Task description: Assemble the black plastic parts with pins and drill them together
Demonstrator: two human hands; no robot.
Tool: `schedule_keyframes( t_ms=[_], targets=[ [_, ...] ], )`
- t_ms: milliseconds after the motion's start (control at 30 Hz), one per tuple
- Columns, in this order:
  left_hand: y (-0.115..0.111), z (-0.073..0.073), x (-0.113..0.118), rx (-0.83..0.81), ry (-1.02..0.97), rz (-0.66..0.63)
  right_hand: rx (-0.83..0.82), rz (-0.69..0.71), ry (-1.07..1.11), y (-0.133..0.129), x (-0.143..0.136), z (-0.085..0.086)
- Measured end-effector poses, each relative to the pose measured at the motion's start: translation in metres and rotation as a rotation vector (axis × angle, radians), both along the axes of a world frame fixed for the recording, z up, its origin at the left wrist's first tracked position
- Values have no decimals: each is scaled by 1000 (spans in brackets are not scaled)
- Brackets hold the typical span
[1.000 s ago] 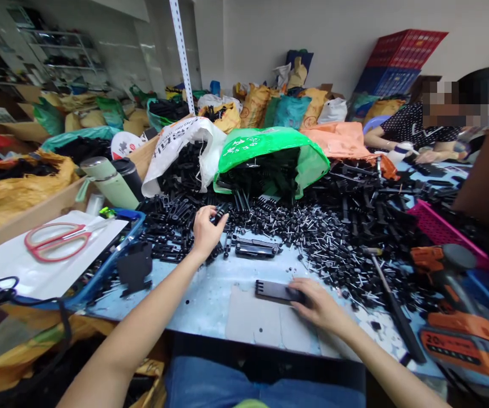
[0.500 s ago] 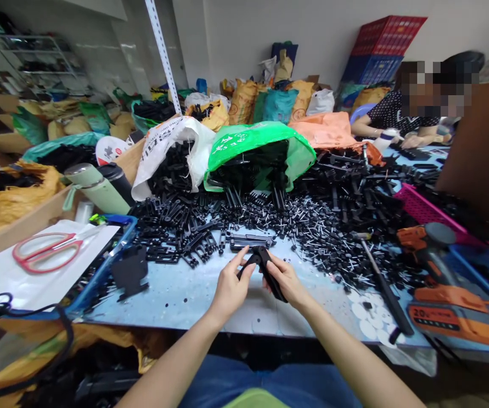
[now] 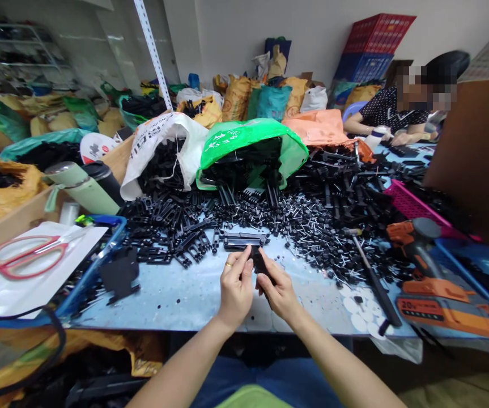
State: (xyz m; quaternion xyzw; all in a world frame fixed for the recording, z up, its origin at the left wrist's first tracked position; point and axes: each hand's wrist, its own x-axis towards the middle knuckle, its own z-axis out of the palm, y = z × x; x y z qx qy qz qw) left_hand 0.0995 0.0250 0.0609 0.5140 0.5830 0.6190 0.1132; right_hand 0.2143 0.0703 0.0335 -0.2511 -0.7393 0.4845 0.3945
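Both my hands meet over the front of the light blue table (image 3: 176,300), closed round a black plastic part (image 3: 260,263). My left hand (image 3: 236,286) pinches its upper end with thumb and fingers. Lower down, my right hand (image 3: 277,286) grips its right side, and the fingers hide much of the piece. Just beyond my fingertips lies a long black plastic assembly (image 3: 244,241). Behind it spreads a heap of small black-headed pins (image 3: 307,226) with metal shanks. Black slotted strips (image 3: 176,232) are piled to the left.
A hammer (image 3: 374,277) and an orange cordless drill (image 3: 439,283) lie at right. Red-handled scissors (image 3: 27,255) rest on white paper at left. A green bag (image 3: 244,136) of black parts stands behind the heap. Another person (image 3: 397,113) works at the far right.
The two black pieces that stood at an angle between my hands now appear as one narrow shape. My hands have drawn closer together. The whole view has shifted slightly.
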Motion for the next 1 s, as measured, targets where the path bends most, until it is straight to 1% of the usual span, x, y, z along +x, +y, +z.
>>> schedule_keyframes(
  t_ms=[67,133,200,267,300,333,367,400,433,467,533,567,600,633,667,700,767,833,900,1000],
  targets=[
    [1,3,-8,21,56,-108,44,-38,-8,-4,0,-2],
    [2,1,-12,-3,62,-147,69,-71,-24,-4,1,-4],
    [3,-8,-9,-81,-14,-105,68,-65,-71,0,1,-5],
    [2,-21,-3,-207,-149,-50,102,3,-202,10,4,-4],
    [0,-29,0,-281,-201,-24,147,34,-296,19,8,-4],
    [-3,-36,2,-354,-211,1,205,44,-395,31,14,-2],
    [-6,-42,3,-418,-165,24,269,22,-490,46,22,0],
    [-10,-47,2,-469,-64,34,327,-33,-573,63,33,2],
    [-12,-50,0,-502,80,18,371,-127,-637,84,44,4],
    [-14,-51,-3,-518,247,-34,394,-239,-690,106,57,7],
    [-11,-47,-9,-521,563,-209,412,-528,-777,153,83,14],
    [-8,-44,-11,-519,687,-289,389,-682,-810,176,96,18],
    [-3,-40,-13,-518,790,-345,327,-826,-825,198,107,21],
    [3,-36,-14,-516,875,-374,224,-932,-814,217,116,25],
    [9,-32,-15,-512,942,-385,110,-997,-791,233,125,29],
    [15,-28,-16,-506,997,-398,0,-1024,-758,246,133,33],
    [21,-23,-17,-494,1081,-453,-160,-1000,-684,262,145,39],
    [22,-19,-19,-496,1133,-493,-231,-947,-610,266,155,43],
    [16,-17,-23,-518,1154,-483,-293,-871,-516,258,163,43],
    [5,-18,-26,-586,1140,-429,-368,-712,-392,225,168,36]
  ],
)
